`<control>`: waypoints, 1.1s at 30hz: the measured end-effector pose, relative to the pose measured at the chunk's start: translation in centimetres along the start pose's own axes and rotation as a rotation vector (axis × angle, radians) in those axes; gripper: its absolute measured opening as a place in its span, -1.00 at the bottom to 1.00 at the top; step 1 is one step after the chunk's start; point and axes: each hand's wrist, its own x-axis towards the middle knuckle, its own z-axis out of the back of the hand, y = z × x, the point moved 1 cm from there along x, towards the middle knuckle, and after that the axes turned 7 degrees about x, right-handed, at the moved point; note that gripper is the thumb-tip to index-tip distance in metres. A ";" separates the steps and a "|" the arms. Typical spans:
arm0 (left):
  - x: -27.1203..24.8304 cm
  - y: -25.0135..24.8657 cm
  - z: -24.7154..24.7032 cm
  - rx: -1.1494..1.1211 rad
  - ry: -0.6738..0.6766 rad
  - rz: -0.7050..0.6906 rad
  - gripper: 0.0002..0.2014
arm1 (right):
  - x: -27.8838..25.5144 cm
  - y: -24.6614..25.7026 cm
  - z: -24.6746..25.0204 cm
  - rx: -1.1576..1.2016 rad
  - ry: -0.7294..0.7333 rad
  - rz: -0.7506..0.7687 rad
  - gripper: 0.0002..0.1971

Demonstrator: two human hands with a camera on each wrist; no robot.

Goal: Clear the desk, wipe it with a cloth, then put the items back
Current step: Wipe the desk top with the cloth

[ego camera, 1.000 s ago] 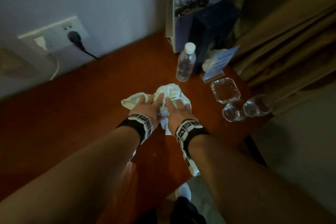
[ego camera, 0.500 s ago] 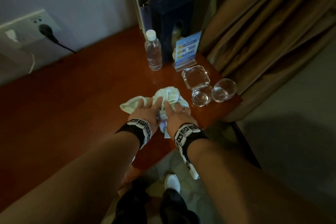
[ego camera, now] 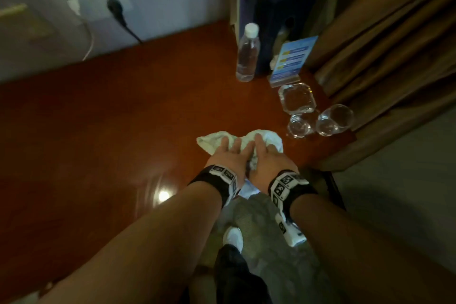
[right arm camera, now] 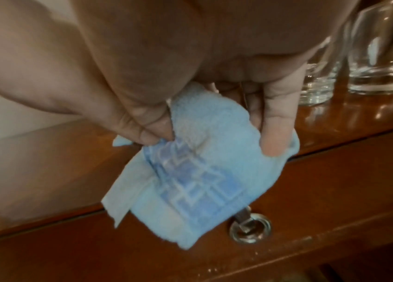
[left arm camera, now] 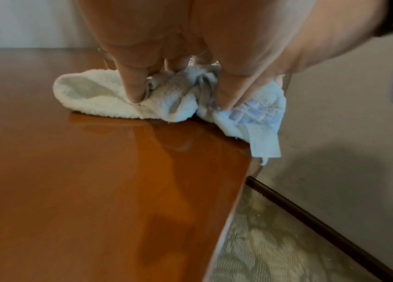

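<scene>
A pale blue-white cloth (ego camera: pixel 271 138) lies bunched on the red-brown desk (ego camera: pixel 123 118) near its front edge. My left hand (ego camera: pixel 229 153) presses down on it with fingers stretched forward. My right hand (ego camera: pixel 266 158) is beside it, touching the left. In the right wrist view the right thumb and a finger (right arm camera: pixel 275 137) curl round the cloth (right arm camera: pixel 202 171), whose patterned end hangs over the edge. The cloth (left arm camera: pixel 99 99) is bunched under the fingertips in the left wrist view.
Right of the cloth stand two drinking glasses (ego camera: pixel 299 126) (ego camera: pixel 333 119), a glass ashtray (ego camera: pixel 297 97), a blue sign stand (ego camera: pixel 292 59) and a water bottle (ego camera: pixel 246 54). A dark box (ego camera: pixel 283 7), a curtain (ego camera: pixel 394 44), a wall socket (ego camera: pixel 108 0). A drawer ring-pull (right arm camera: pixel 250 229) under the edge.
Both hands have drawn the cloth back toward the desk's front edge, so the wrists now hang past it. The head view has swung. The items on the right have not moved.
</scene>
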 end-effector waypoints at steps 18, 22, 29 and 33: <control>-14.6 19.4 -19.0 -0.565 -0.140 0.224 -0.01 | -3.3 27.7 -11.8 -0.180 0.128 0.105 -0.05; -21.2 26.7 -27.5 -0.639 -0.166 0.358 0.03 | -5.6 39.4 -17.4 -0.226 0.144 0.220 -0.08; -34.9 35.9 -42.9 -0.776 -0.209 0.692 -0.15 | -12.4 58.4 -27.6 -0.311 0.268 0.496 -0.09; -41.0 36.4 -49.2 -0.875 -0.256 0.815 -0.20 | -17.3 63.3 -31.9 -0.330 0.362 0.588 -0.05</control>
